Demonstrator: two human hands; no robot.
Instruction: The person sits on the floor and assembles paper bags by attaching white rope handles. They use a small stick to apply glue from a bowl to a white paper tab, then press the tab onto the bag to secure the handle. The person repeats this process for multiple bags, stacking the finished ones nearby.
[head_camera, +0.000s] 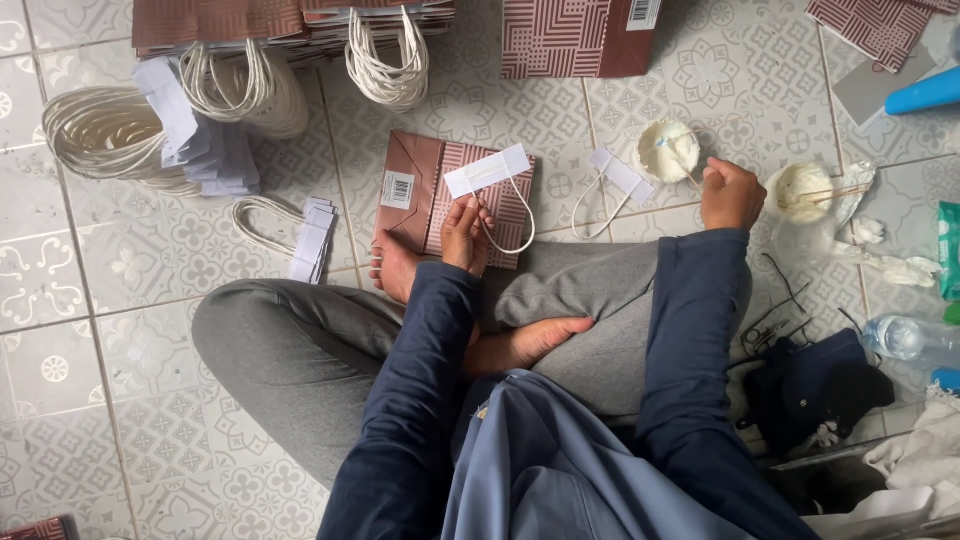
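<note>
Our left hand (466, 234) presses the bag (455, 197) flat, fingers on its white handle strip (487, 170) running toward 2 o'clock, while our right hand (731, 195) at 3 o'clock grips a stick (682, 165) over the glue cup (667, 150).

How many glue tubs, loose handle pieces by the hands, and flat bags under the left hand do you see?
Glue tubs: 2, one by the right hand, one further right.
Handle pieces: 2, one on the bag, one on the tiles.
Flat bags under the left hand: 1.
Total: 5.
</note>
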